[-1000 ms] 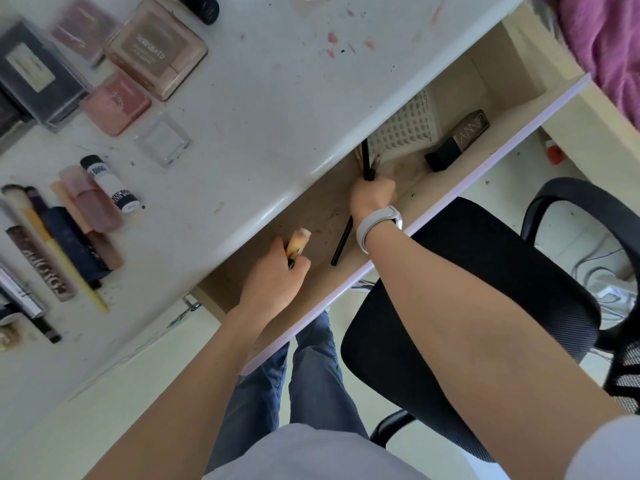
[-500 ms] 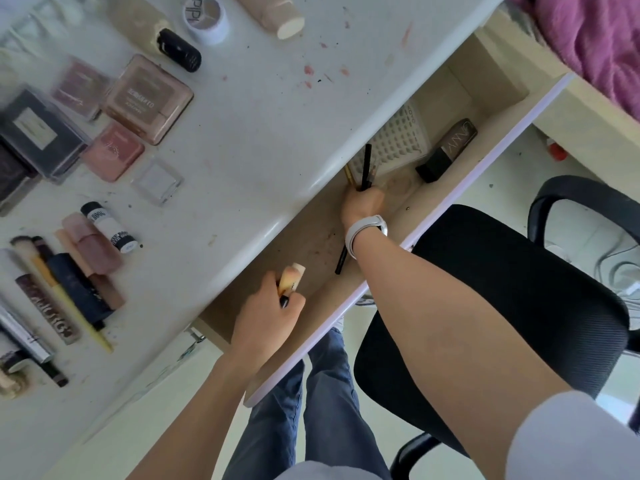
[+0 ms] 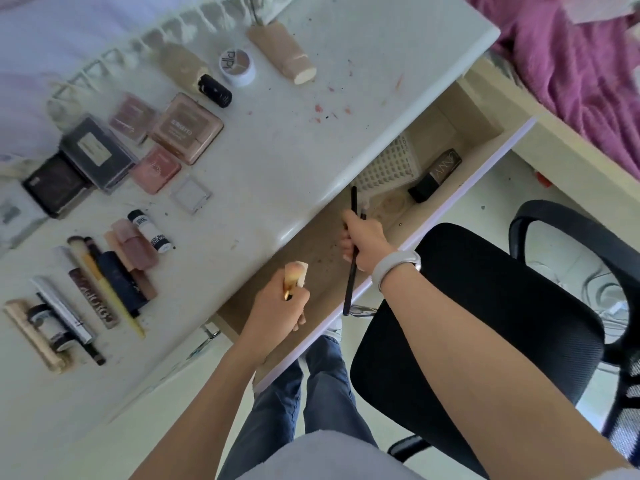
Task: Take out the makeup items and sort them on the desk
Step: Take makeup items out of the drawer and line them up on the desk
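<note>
On the far left of the white table (image 3: 277, 140), long makeup items lie side by side: a pale gold tube (image 3: 33, 332), a silver pencil-like stick (image 3: 62, 308), a dark brown glittery tube (image 3: 92, 295), a yellow-handled brush (image 3: 107, 289) and a navy stick (image 3: 119, 278), with a dusty pink tube (image 3: 136, 249) and a small white bottle with a black cap (image 3: 149, 230) just beside them. Above these sit flat cases: two black compacts (image 3: 95, 152), a pink square compact (image 3: 156, 169), a rose-gold square palette (image 3: 185, 128) and a small clear square case (image 3: 191, 195). Near the table's far edge lie a round white pot (image 3: 237, 65) and a beige foundation tube (image 3: 282, 53). Below the table edge the light wooden drawer (image 3: 446, 133) stands pulled out. The left hand (image 3: 277, 311) is over the drawer's near end, its fingers curled tight round a gold-handled makeup brush with a peach-tinted head (image 3: 294, 275). To its right, the right hand (image 3: 363, 242), a white band on its wrist, has its fingers clamped on a thin black pencil-like stick (image 3: 351, 282), which runs past the fist at both ends; it seems to grip a second thin piece too, unclear. Further right in the drawer lie a white gridded tray (image 3: 391, 164) and a dark rectangular box with pale lettering (image 3: 436, 174). A black mesh office chair (image 3: 485, 313) stands right of the drawer, and a purple blanket (image 3: 571, 64) fills the upper right corner.
</note>
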{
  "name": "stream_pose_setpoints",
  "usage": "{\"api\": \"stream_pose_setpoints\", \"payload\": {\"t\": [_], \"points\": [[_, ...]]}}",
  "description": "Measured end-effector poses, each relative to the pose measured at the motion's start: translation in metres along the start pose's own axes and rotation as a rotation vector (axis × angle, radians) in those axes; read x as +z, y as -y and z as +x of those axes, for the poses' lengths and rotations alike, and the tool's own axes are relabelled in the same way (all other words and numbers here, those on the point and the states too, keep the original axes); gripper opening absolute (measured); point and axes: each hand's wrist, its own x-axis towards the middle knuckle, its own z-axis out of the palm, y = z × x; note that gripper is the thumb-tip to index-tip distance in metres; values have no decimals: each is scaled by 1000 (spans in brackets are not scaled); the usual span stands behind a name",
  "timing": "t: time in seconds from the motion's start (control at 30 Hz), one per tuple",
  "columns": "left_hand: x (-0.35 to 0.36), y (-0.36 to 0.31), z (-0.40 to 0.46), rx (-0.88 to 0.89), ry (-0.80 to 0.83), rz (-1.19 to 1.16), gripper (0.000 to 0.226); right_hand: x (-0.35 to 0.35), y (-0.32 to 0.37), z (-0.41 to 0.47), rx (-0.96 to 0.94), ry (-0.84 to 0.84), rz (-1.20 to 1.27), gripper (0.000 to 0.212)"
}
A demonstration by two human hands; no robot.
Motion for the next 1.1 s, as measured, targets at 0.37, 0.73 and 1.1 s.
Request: {"api": "stream_pose_setpoints", "payload": {"t": [0.37, 0.73, 1.1], "points": [[-35, -45, -37, -154, -15, -585, 13, -34, -14, -101, -311, 238, -143, 22], [-92, -34, -62, -21, -425, -840, 19, 46, -26, -143, -252, 650, -560, 15], [-204, 75, -112, -246, -744, -1331, 18, 189, -70, -166, -221, 618, -742, 10]]}}
